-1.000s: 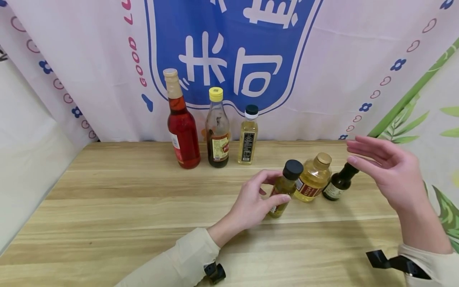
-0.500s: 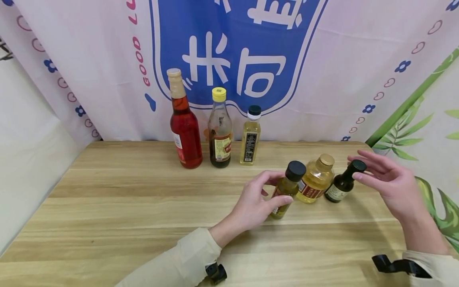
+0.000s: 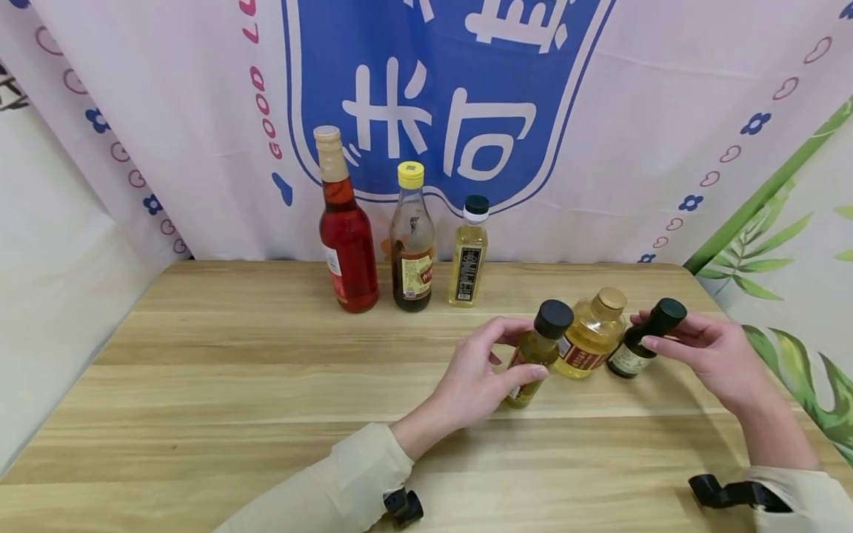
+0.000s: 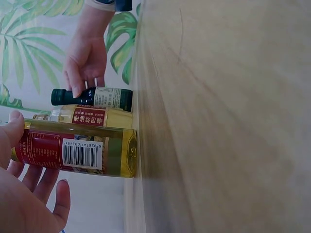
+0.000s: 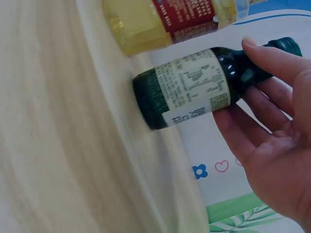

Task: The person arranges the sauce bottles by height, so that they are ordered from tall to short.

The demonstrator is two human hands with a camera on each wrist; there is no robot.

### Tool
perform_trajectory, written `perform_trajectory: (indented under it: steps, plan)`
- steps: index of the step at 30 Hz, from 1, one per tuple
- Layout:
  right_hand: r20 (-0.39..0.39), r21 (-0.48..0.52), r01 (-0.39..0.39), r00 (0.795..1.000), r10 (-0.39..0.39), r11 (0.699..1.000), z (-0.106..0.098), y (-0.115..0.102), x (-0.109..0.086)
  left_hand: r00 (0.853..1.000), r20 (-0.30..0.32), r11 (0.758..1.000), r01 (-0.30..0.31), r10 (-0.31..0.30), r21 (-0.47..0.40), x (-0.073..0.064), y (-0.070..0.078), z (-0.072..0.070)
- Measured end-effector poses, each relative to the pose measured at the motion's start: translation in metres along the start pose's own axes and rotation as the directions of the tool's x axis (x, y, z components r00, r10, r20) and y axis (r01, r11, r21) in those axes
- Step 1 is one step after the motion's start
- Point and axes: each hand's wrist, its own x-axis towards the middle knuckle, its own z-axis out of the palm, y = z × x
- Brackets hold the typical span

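Note:
My left hand (image 3: 476, 374) holds a small oil bottle (image 3: 533, 355) with a black cap, thumb in front and fingers behind. In the left wrist view this oil bottle (image 4: 73, 148) shows a red label and a barcode. My right hand (image 3: 716, 355) has its thumb and fingers about the neck of a small dark green bottle (image 3: 629, 355). The right wrist view shows that dark green bottle (image 5: 194, 87) with its pale label, the thumb near the neck and the fingers behind. Between the two stands a golden oil bottle (image 3: 589, 337) with a tan cap.
At the back of the wooden table (image 3: 266, 414) stand a tall red bottle (image 3: 349, 252), a yellow-capped bottle (image 3: 413, 259) of dark liquid and a slim pale-oil bottle (image 3: 469, 259). A printed cloth (image 3: 633, 148) hangs behind them.
My right hand has come down and left from above the dark green bottle's cap to its neck. The left hand keeps its hold on the black-capped oil bottle.

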Motion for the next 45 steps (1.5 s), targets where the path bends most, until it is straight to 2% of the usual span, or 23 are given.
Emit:
perform_trajectory:
  steps: [3,6,15,29,45]
  plan:
    - [0.017,-0.124,-0.018,1.0,0.02,0.992,-0.0024,0.0033,-0.0007,1.0,0.001,1.0,-0.001,0.001,0.003,0.0002,0.0003,0.0009]
    - [0.015,-0.182,-0.022,1.0,0.025,0.983,-0.0037,0.0048,-0.0012,1.0,0.004,1.0,-0.004,0.004,0.006,0.0005,0.0005,0.0014]
    - [0.023,-0.175,-0.006,1.0,0.01,0.985,-0.0014,0.0047,-0.0005,1.0,0.001,1.0,0.01,-0.01,0.002,0.0003,-0.0001,0.0005]
    - [0.019,-0.228,-0.021,0.999,0.026,0.974,-0.0021,0.0058,-0.0007,1.0,0.005,1.0,0.012,-0.012,-0.003,0.0,-0.0018,0.0004]
    - [0.027,-0.224,-0.014,0.999,0.021,0.974,-0.0014,0.0042,-0.0007,1.0,0.006,1.0,0.019,-0.02,0.005,0.0006,-0.0026,0.0001]
